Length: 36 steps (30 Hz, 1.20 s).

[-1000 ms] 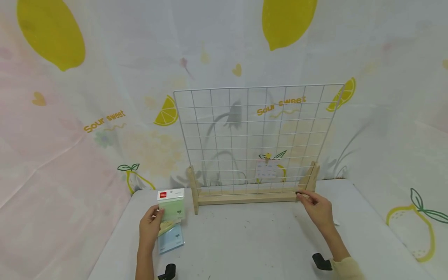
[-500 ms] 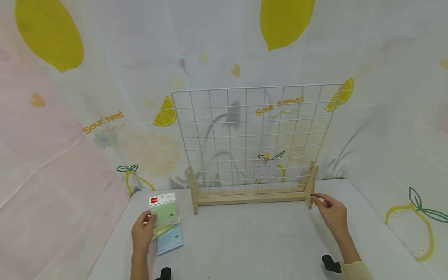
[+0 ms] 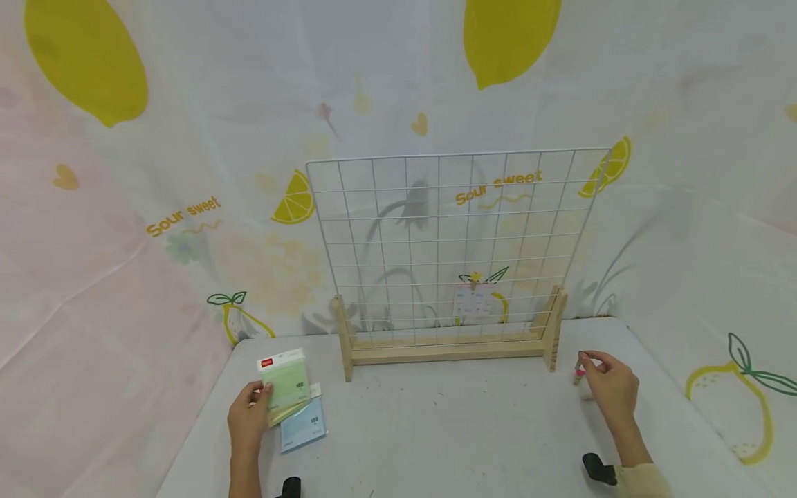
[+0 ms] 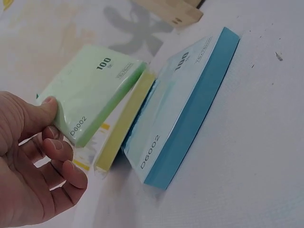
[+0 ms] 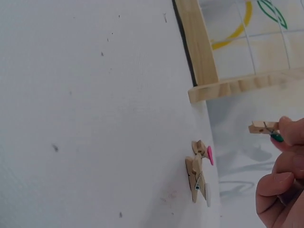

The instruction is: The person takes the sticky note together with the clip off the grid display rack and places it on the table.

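My left hand (image 3: pixel 249 411) grips a wrapped pad of green sticky notes (image 4: pixel 95 90), thumb on its front face. Under and behind that pad lies a yellow sticky-note pad (image 4: pixel 124 124), overlapping a blue one (image 4: pixel 190 104) on the table. Past the right end of the rack, my right hand (image 3: pixel 613 391) pinches a small wooden clothespin (image 5: pixel 260 127) with a green decoration, mostly covered by the fingertips. Below it on the table sit two more clothespins, one with a pink decoration (image 5: pixel 210 155) and a plain-looking wooden one (image 5: pixel 195 178).
A white wire grid (image 3: pixel 458 155) stands in a wooden base (image 3: pixel 436 354) at the back of the table. A yellow-topped clip (image 3: pixel 476 277) holds a small printed card (image 3: pixel 473 301) on the grid. Lemon-printed cloth hangs behind.
My right hand has moved right, from the rack's foot to over the clothespins. The left hand has shifted left and slightly down, carrying the green pad away from the blue one.
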{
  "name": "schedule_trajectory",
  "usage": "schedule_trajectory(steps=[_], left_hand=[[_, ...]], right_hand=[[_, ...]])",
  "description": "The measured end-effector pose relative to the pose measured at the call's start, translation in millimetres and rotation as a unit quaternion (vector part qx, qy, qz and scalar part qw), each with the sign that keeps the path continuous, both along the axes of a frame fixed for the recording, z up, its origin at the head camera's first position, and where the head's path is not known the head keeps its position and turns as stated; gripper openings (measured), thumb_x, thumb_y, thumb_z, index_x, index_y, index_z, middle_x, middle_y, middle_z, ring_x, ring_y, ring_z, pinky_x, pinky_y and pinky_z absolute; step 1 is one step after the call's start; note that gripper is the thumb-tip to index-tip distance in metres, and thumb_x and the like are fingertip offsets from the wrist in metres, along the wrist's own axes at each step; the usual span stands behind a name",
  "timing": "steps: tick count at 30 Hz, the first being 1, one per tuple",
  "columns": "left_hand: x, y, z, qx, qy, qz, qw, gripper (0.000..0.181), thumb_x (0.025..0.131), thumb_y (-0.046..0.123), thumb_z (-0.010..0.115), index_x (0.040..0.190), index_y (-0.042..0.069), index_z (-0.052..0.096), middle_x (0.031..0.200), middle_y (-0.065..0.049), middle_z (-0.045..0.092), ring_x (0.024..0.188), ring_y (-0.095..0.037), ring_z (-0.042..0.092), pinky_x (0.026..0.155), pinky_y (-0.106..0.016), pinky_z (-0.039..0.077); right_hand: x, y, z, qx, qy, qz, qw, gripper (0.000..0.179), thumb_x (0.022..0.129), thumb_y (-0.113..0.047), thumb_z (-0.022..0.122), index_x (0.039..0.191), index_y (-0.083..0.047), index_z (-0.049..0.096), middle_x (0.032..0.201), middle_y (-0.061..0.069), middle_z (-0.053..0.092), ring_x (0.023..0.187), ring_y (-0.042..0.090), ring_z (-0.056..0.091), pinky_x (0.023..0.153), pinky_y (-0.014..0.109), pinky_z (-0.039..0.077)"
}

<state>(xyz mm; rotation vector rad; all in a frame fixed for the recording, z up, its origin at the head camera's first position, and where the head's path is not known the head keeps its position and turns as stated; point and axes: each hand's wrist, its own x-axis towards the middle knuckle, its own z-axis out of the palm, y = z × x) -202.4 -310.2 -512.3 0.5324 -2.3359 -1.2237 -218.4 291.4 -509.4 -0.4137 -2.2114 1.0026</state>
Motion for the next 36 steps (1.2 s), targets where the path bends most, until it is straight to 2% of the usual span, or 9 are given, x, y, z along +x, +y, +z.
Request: schedule_trajectory(steps=[8, 13, 18, 22, 26, 31, 36], left_hand=[[0.3, -2.2, -2.5, 0.0, -0.032, 0.019, 0.9993, 0.029, 0.098, 0.017, 0.059, 0.109, -0.01, 0.062, 0.086, -0.018, 0.058, 0.08, -0.029, 0.049, 0.061, -0.032, 0.037], [0.6, -2.8, -5.6, -0.004, -0.048, 0.039, 0.9981, 0.033, 0.098, 0.019, 0.059, 0.106, -0.013, 0.062, 0.083, -0.021, 0.06, 0.077, -0.031, 0.051, 0.06, -0.033, 0.038], [0.7, -2.7, -9.3, -0.002, -0.077, 0.051, 0.9958, 0.037, 0.098, 0.021, 0.057, 0.109, -0.015, 0.061, 0.089, -0.025, 0.062, 0.081, -0.035, 0.055, 0.06, -0.034, 0.041], [0.4, -2.3, -12.5, 0.006, -0.106, 0.053, 0.9929, 0.041, 0.099, 0.021, 0.055, 0.114, -0.016, 0.059, 0.1, -0.031, 0.062, 0.09, -0.041, 0.056, 0.071, -0.044, 0.046], [-0.3, -2.6, -14.3, 0.008, -0.127, 0.052, 0.9906, 0.043, 0.099, 0.021, 0.053, 0.116, -0.019, 0.056, 0.107, -0.034, 0.06, 0.097, -0.046, 0.055, 0.079, -0.052, 0.046], [-1.7, -3.6, -13.7, -0.007, -0.142, 0.048, 0.9887, 0.044, 0.098, 0.02, 0.052, 0.114, -0.02, 0.055, 0.107, -0.036, 0.059, 0.097, -0.047, 0.055, 0.079, -0.053, 0.046], [-1.5, -5.1, -13.6, -0.033, -0.16, 0.05, 0.9852, 0.038, 0.096, 0.019, 0.055, 0.103, -0.019, 0.058, 0.093, -0.031, 0.061, 0.082, -0.04, 0.057, 0.07, -0.048, 0.047]], right_hand=[[5.1, 8.2, -6.1, -0.005, -0.074, -0.025, 0.997, 0.024, 0.089, -0.023, 0.069, 0.096, -0.001, 0.075, 0.055, -0.003, 0.051, 0.049, 0.017, 0.042, 0.043, 0.034, 0.031], [9.7, 12.2, -8.4, -0.017, -0.132, -0.032, 0.9905, 0.029, 0.091, -0.025, 0.064, 0.099, 0.001, 0.073, 0.062, 0.004, 0.057, 0.057, 0.026, 0.05, 0.043, 0.036, 0.034], [12.9, 13.8, -10.1, -0.017, -0.174, -0.025, 0.9843, 0.032, 0.091, -0.023, 0.061, 0.1, 0.006, 0.07, 0.07, 0.012, 0.062, 0.063, 0.032, 0.055, 0.045, 0.036, 0.035], [14.0, 15.1, -12.2, -0.009, -0.19, -0.023, 0.9815, 0.034, 0.092, -0.023, 0.059, 0.101, 0.008, 0.068, 0.076, 0.017, 0.064, 0.064, 0.034, 0.057, 0.045, 0.036, 0.036], [14.4, 17.2, -13.8, -0.001, -0.198, -0.02, 0.98, 0.034, 0.092, -0.023, 0.06, 0.101, 0.008, 0.068, 0.081, 0.022, 0.066, 0.066, 0.036, 0.059, 0.045, 0.036, 0.037], [14.3, 19.4, -14.7, 0.004, -0.218, -0.011, 0.9758, 0.034, 0.091, -0.023, 0.061, 0.099, 0.008, 0.068, 0.087, 0.026, 0.067, 0.071, 0.043, 0.061, 0.047, 0.038, 0.039], [14.4, 22.1, -15.6, 0.009, -0.228, -0.001, 0.9736, 0.034, 0.091, -0.024, 0.06, 0.1, 0.007, 0.068, 0.092, 0.028, 0.067, 0.074, 0.045, 0.062, 0.047, 0.039, 0.04]])
